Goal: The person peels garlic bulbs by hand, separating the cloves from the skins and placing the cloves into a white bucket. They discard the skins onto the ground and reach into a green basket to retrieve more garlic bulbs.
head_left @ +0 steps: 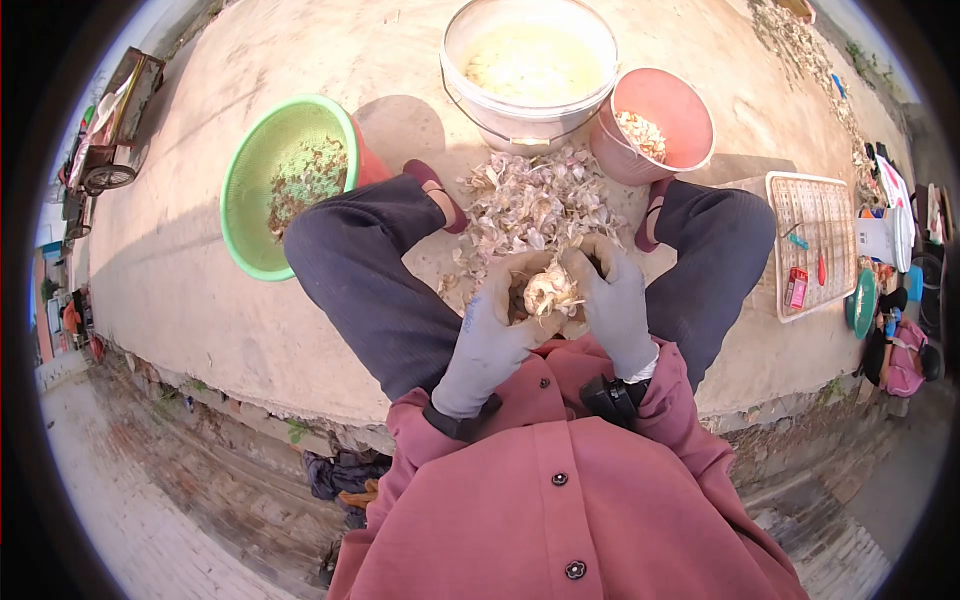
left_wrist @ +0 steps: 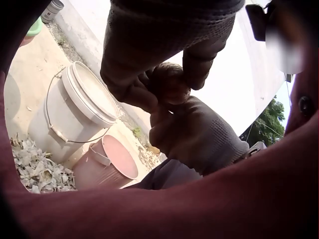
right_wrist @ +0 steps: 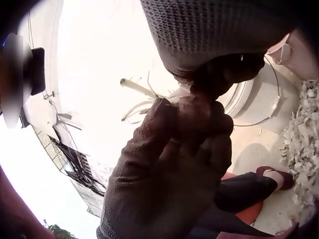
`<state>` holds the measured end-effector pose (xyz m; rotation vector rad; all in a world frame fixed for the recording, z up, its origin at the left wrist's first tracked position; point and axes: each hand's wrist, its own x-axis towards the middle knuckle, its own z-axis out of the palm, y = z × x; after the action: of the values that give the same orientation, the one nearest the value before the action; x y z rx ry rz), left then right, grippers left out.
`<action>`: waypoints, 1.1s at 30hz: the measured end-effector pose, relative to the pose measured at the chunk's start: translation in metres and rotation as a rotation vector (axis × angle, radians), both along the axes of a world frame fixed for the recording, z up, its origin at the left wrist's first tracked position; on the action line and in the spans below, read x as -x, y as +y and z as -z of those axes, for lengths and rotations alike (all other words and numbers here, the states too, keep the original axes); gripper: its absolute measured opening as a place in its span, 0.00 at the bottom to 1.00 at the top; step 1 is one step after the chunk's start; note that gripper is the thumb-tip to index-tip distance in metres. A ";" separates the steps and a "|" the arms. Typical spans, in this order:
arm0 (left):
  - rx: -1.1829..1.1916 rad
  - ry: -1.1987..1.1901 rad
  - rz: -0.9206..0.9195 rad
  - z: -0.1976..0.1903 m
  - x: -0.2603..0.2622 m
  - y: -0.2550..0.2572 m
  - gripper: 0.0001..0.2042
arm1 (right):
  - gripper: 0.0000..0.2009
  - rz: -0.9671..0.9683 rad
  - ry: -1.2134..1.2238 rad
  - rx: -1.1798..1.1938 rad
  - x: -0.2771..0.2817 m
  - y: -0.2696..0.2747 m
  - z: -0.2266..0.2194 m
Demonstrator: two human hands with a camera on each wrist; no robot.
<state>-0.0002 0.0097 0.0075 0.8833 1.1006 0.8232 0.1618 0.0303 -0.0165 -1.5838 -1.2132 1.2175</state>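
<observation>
Both hands wear grey gloves with darkened fingers and meet in front of the lap. The left hand (head_left: 487,335) holds a pale garlic bulb (head_left: 552,292), its fingers curled around the bulb's left side. On the other side, the right hand (head_left: 618,302) pinches the bulb with thumb and fingertips. Dry stem strands (right_wrist: 139,88) stick out between the hands in the right wrist view. Seen from the left wrist, the bulb (left_wrist: 172,82) is dark and partly hidden by fingers. Below the hands lies a heap of garlic and loose skins (head_left: 540,205) between the feet.
A white bucket (head_left: 470,95) of pale contents stands beyond the heap. Beside it is a pink bucket (head_left: 640,165) holding peeled bits. To the left sits a green mesh basket (head_left: 240,205) with scraps; to the right, a crate (head_left: 810,225) bears a red box (head_left: 796,287).
</observation>
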 end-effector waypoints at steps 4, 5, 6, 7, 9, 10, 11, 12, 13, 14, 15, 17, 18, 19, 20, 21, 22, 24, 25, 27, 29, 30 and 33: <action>-0.009 -0.061 -0.032 -0.011 0.003 0.002 0.30 | 0.11 -0.022 0.001 0.066 -0.003 -0.002 0.016; 0.035 -0.080 -0.025 -0.012 0.007 0.000 0.30 | 0.11 -0.024 0.004 0.064 -0.003 -0.002 0.017; 0.036 -0.077 -0.026 -0.006 0.009 0.000 0.30 | 0.11 0.004 0.037 0.107 -0.003 -0.002 0.017; 0.038 -0.129 -0.037 0.001 0.010 0.002 0.28 | 0.12 0.036 0.068 0.150 -0.004 -0.003 0.017; 0.039 -0.184 -0.046 0.009 0.013 0.001 0.26 | 0.12 -0.038 0.065 0.219 -0.010 -0.003 0.015; 0.065 -0.187 -0.046 0.007 0.014 0.001 0.25 | 0.13 -0.113 0.061 0.288 -0.014 -0.004 0.015; 0.093 -0.190 -0.046 0.005 0.015 0.001 0.24 | 0.13 -0.111 0.062 0.290 -0.018 -0.005 0.013; 0.093 -0.189 -0.045 0.004 0.015 0.002 0.24 | 0.13 -0.084 -0.009 0.303 -0.023 -0.003 0.011; 0.059 -0.139 -0.017 0.003 0.016 0.003 0.24 | 0.13 -0.058 -0.079 0.316 -0.025 -0.002 0.007; 0.025 -0.090 0.010 0.002 0.017 0.004 0.24 | 0.13 -0.060 -0.077 0.315 -0.025 -0.002 0.002; 0.021 -0.090 0.010 0.000 0.017 0.005 0.24 | 0.12 -0.061 -0.029 0.251 -0.026 -0.003 -0.006; 0.077 -0.188 0.029 -0.004 0.016 0.008 0.25 | 0.11 -0.052 0.018 0.186 -0.027 -0.005 -0.018; 0.077 -0.190 0.034 -0.006 0.016 0.009 0.25 | 0.11 -0.096 -0.018 0.017 -0.025 -0.006 -0.023; 0.070 -0.144 0.072 -0.008 0.016 0.010 0.26 | 0.13 -0.141 -0.055 -0.153 -0.023 -0.005 -0.028; 0.059 -0.099 0.109 -0.009 0.015 0.013 0.26 | 0.13 -0.139 -0.058 -0.158 -0.023 -0.002 -0.035; 0.054 -0.100 0.110 -0.009 0.014 0.013 0.26 | 0.14 -0.240 -0.130 -0.216 -0.022 0.001 -0.043; 0.074 -0.101 0.089 -0.009 0.012 0.009 0.27 | 0.15 -0.341 -0.201 -0.271 -0.022 0.002 -0.046; 0.089 -0.103 0.071 -0.006 0.011 0.010 0.28 | 0.16 -0.363 -0.178 -0.291 -0.020 0.001 -0.037; 0.026 -0.003 0.149 -0.004 0.013 0.013 0.30 | 0.16 -0.389 -0.152 -0.310 -0.019 0.001 -0.033; -0.041 0.098 0.222 -0.004 0.015 0.016 0.31 | 0.15 -0.438 -0.191 -0.357 -0.021 0.002 -0.029; -0.297 0.266 0.317 -0.011 0.014 0.018 0.34 | 0.15 -0.483 -0.233 -0.409 -0.022 0.003 -0.027; -0.162 0.248 0.329 -0.018 0.013 0.018 0.36 | 0.14 -0.508 -0.298 -0.411 -0.022 0.001 -0.027; -0.076 0.179 0.334 -0.017 0.009 0.016 0.37 | 0.13 -0.537 -0.432 -0.467 -0.025 0.000 -0.030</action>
<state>-0.0092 0.0260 0.0248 1.1852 1.0432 0.5188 0.1871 0.0301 0.0139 -1.2298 -2.1253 0.8103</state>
